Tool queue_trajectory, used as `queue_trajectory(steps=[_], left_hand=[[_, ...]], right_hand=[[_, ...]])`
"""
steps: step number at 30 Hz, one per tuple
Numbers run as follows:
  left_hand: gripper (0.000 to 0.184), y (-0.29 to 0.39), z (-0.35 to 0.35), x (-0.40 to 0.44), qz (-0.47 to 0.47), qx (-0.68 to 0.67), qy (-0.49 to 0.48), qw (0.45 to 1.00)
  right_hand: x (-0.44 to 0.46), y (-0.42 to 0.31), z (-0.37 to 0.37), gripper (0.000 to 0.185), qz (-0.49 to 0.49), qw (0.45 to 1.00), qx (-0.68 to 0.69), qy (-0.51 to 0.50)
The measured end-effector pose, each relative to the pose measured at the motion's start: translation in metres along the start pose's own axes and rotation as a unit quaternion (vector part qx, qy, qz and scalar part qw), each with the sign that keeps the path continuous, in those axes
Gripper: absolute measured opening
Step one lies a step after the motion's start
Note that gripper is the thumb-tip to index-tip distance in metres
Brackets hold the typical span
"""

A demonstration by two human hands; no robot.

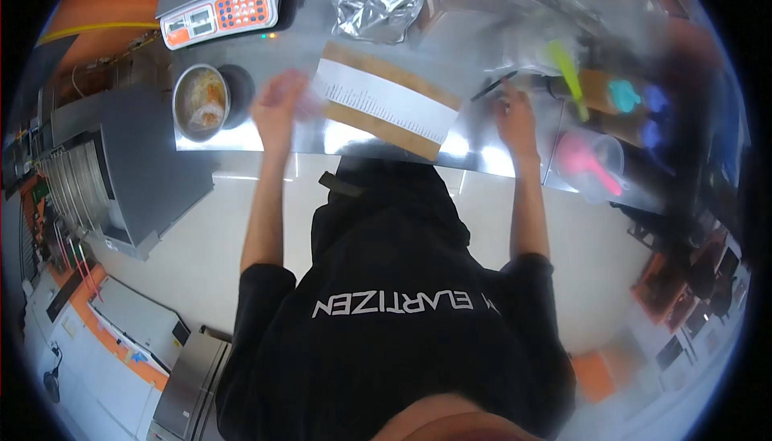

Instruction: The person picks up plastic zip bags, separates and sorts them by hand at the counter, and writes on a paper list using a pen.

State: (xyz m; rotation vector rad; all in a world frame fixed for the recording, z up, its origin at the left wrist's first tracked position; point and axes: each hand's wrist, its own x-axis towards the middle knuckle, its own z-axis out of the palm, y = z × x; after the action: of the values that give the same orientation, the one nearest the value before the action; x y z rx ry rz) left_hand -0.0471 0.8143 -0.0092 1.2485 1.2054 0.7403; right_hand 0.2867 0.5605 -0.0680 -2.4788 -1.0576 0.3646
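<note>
A long white printed paper strip [386, 101] lies on a brown paper sheet or bag [354, 123] on the steel counter in front of me. Beside its left end is my left hand [280, 105], smeared by motion, with a pinkish blur [310, 103] at its fingers that I cannot make out. Past the paper's right end, my right hand [516, 115] has its fingers bent around one end of a dark pen [489, 87]. A round metal bowl [200, 103] with food and a small clear bag in it stands left of my left hand.
A digital scale [229, 11] sits at the back left, with crumpled foil [378, 5] behind the paper. On the right are a green utensil [568, 75], a pink scoop [585, 159] in a clear container and a turquoise item [623, 95]. A grey cabinet [153, 159] stands left.
</note>
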Motion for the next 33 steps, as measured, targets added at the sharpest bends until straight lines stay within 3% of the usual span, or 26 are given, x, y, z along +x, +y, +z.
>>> queue_trajectory(steps=[3,6,9,12,13,16,17,20,23,27,33], left_hand=[[0.034,-0.020,-0.043,0.063,0.080,0.046,0.004,0.996],[0.036,-0.058,-0.056,0.101,-0.099,-0.175,-0.034,0.979],[0.034,-0.086,-0.057,0.113,0.011,0.039,0.035,0.999],[0.035,-0.085,-0.060,0.104,0.110,0.200,0.073,0.971],[0.036,-0.076,-0.059,0.095,0.146,0.273,0.126,0.942],[0.037,-0.087,-0.076,0.088,0.106,0.288,0.130,0.943],[0.036,-0.094,-0.077,0.084,0.141,0.272,0.139,0.942],[0.033,-0.096,-0.084,0.081,0.154,0.394,0.089,0.902],[0.033,-0.104,-0.092,0.086,0.162,0.398,0.064,0.901],[0.038,-0.107,-0.121,0.083,0.005,0.149,-0.060,0.987],[0.033,-0.110,-0.143,0.068,-0.043,0.138,-0.095,0.985]], right_hand=[[0.012,0.003,0.006,0.033,-0.150,0.981,-0.084,0.087],[0.013,0.014,0.012,0.038,-0.178,0.981,-0.080,0.019],[0.011,0.027,0.012,0.032,-0.182,0.978,-0.099,-0.028],[-0.004,0.031,0.005,0.026,-0.117,0.987,-0.094,-0.058],[-0.010,0.034,0.003,0.025,-0.093,0.992,-0.072,-0.049],[-0.031,0.038,-0.004,0.023,-0.022,0.999,0.000,-0.036],[-0.039,0.039,-0.008,0.024,0.005,0.999,0.026,-0.041],[-0.067,0.030,-0.017,0.025,0.068,0.984,0.157,-0.050],[-0.096,0.014,-0.018,0.023,0.084,0.954,0.285,-0.044],[-0.122,-0.013,-0.019,0.018,0.087,0.916,0.390,-0.040],[-0.089,-0.037,-0.006,0.020,0.117,0.792,0.592,-0.090]])
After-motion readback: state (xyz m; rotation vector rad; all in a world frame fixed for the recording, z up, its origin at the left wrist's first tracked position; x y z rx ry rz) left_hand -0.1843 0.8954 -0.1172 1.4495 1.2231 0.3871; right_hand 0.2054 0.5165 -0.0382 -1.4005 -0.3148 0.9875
